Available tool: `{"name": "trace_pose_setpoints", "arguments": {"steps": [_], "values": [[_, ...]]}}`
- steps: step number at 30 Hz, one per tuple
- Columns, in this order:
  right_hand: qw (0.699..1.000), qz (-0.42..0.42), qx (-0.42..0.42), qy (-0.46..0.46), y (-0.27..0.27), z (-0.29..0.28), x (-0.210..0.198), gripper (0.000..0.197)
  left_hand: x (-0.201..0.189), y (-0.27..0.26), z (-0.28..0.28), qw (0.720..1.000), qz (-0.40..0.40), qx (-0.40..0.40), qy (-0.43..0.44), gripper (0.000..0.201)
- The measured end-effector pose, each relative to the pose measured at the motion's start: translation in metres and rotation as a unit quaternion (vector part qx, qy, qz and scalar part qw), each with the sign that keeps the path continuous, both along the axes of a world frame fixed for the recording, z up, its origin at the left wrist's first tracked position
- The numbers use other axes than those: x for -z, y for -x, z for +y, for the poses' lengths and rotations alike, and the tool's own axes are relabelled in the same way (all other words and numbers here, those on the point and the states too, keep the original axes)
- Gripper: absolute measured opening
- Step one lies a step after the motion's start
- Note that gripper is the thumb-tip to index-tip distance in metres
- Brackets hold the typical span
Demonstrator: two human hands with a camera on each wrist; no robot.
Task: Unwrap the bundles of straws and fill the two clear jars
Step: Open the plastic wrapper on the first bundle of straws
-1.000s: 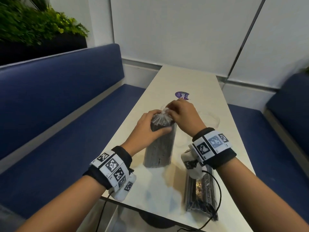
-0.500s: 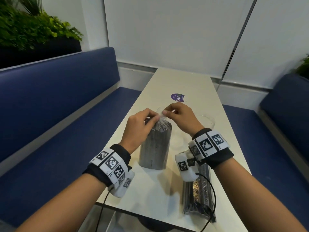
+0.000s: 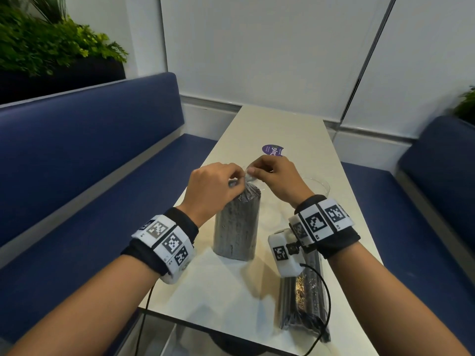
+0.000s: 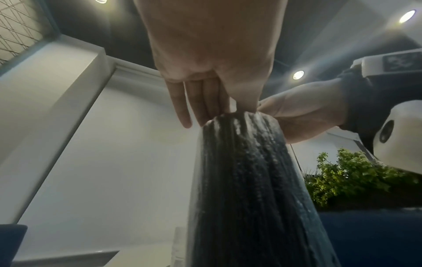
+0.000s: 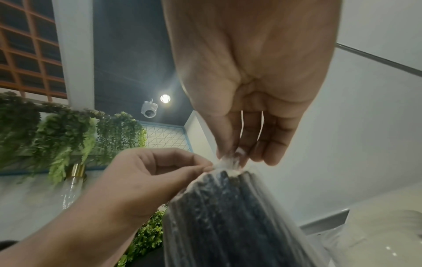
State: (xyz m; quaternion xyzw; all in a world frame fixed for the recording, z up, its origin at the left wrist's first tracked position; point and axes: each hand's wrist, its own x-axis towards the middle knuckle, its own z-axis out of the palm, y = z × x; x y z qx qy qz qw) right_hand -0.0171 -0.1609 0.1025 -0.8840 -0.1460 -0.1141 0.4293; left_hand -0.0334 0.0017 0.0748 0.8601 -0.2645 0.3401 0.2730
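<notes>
A bundle of black straws (image 3: pixel 237 224) in clear plastic wrap stands upright on the white table (image 3: pixel 288 129). Its gathered plastic top (image 5: pixel 228 162) is pinched from both sides. My left hand (image 3: pixel 213 188) pinches the wrap at the top left, and my right hand (image 3: pixel 276 176) pinches the twisted tip between thumb and forefinger. A second wrapped bundle (image 3: pixel 303 301) lies flat near the table's front edge, under my right wrist. A clear jar (image 3: pixel 317 186) shows past my right hand; another is mostly hidden behind the hands.
A purple round sticker (image 3: pixel 273 150) lies further back on the table. Blue benches (image 3: pixel 84 160) run along both sides, with plants (image 3: pixel 48 44) behind the left one. A black cable (image 3: pixel 325 304) hangs from my right wrist camera across the lying bundle.
My left hand has let go of the bundle's side and come up to pinch the wrap's top beside my right hand. The bundle stays upright.
</notes>
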Motion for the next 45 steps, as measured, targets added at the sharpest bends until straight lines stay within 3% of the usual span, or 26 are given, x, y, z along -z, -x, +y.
{"name": "trace_pose_setpoints", "arguments": {"steps": [3,5,7,8,10,12,14,19,23,25,27,29,30,34,36,40,42,45], "values": [[1.000,-0.015,0.017,-0.009,-0.002,-0.001,0.001,0.015,0.000,0.004,-0.001,0.991,0.061,0.023,0.116,0.015],[0.999,-0.015,0.031,-0.028,-0.003,-0.004,0.003,0.014,-0.002,0.006,-0.002,0.956,0.119,0.034,0.264,0.003],[0.998,-0.013,0.036,-0.041,-0.002,-0.006,0.006,0.013,-0.006,0.007,-0.002,0.914,0.169,0.043,0.366,0.005],[0.998,-0.011,0.033,-0.048,-0.002,-0.007,0.006,0.013,-0.008,0.006,-0.001,0.911,0.185,0.046,0.367,0.005],[0.998,-0.008,0.019,-0.058,0.001,-0.006,0.005,0.013,-0.012,0.006,0.000,0.932,0.207,0.049,0.292,0.008],[0.998,-0.022,0.007,-0.057,0.003,-0.003,0.003,0.011,-0.011,0.007,-0.001,0.954,0.227,0.057,0.186,0.034],[0.997,-0.036,-0.006,-0.062,0.004,-0.002,0.001,0.009,-0.010,0.007,-0.002,0.959,0.241,0.053,0.139,0.043],[0.994,-0.030,-0.033,-0.104,0.007,-0.011,0.007,0.010,-0.015,-0.007,0.013,0.929,0.270,0.064,0.243,0.009],[0.982,-0.003,-0.055,-0.179,0.013,-0.008,0.012,0.016,-0.026,-0.014,0.006,0.913,0.237,0.092,0.319,0.018],[0.974,0.035,-0.070,-0.213,0.016,-0.005,0.017,0.049,-0.032,-0.015,-0.001,0.908,0.214,0.099,0.346,0.022],[0.976,0.082,-0.085,-0.182,0.019,-0.003,0.028,0.088,-0.040,-0.014,-0.008,0.901,0.196,0.108,0.371,0.021],[0.977,0.130,-0.116,-0.120,0.021,0.001,0.042,0.100,-0.048,-0.013,-0.014,0.891,0.185,0.123,0.395,0.018],[0.976,0.140,-0.128,-0.106,0.021,0.003,0.049,0.093,-0.052,-0.012,-0.016,0.884,0.187,0.135,0.406,0.018],[0.984,0.069,-0.045,-0.157,0.018,0.002,0.053,0.050,-0.053,-0.009,-0.006,0.843,0.218,0.189,0.455,0.049],[0.984,0.035,-0.026,-0.175,0.015,-0.004,0.050,0.045,-0.041,-0.010,0.006,0.850,0.247,0.183,0.427,0.079],[0.982,0.079,-0.055,-0.165,0.016,-0.005,0.055,0.055,0.002,-0.008,0.020,0.847,0.373,0.171,0.336,0.133],[0.973,0.120,-0.074,-0.183,0.018,-0.002,0.063,0.069,0.022,-0.002,0.016,0.827,0.438,0.174,0.307,0.140],[0.965,0.141,-0.089,-0.202,0.018,0.006,0.077,0.087,0.044,0.000,0.001,0.800,0.471,0.175,0.328,0.127]]}}
